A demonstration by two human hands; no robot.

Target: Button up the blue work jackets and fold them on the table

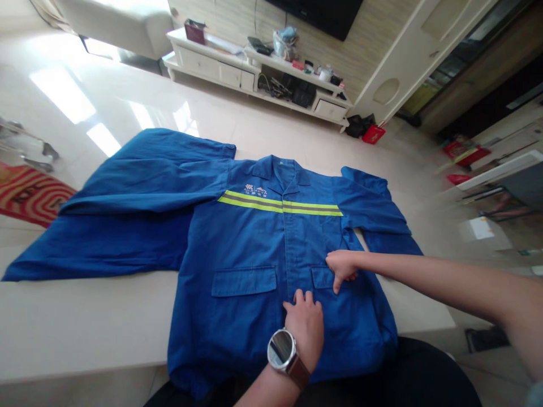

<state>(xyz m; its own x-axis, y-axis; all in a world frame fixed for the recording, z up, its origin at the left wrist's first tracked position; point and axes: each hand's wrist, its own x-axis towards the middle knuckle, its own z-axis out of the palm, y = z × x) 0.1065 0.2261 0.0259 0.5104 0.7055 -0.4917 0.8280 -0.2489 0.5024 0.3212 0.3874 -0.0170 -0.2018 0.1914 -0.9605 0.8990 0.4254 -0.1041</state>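
A blue long-sleeved work jacket [246, 243] lies front side up, spread over a pale table, its collar pointing away from me. It has a yellow-green and grey reflective stripe [254, 202], white printed lettering on the chest and two flapped pockets. My left hand [304, 319], with a round watch [281, 349] on its wrist, rests on the lower front beside the button placket, fingers apart and slightly bent. At the right-side pocket flap [321, 277] is my right hand [343, 268], its fingers curled against the cloth. Part of that flap is hidden beneath it.
The pale table's [85, 328] front edge runs close to my dark-clothed legs. A red patterned bag [29, 192] is at the left. Across the tiled floor are a white TV cabinet [203, 62] with various items, a sofa [119, 22] and a red box [373, 134].
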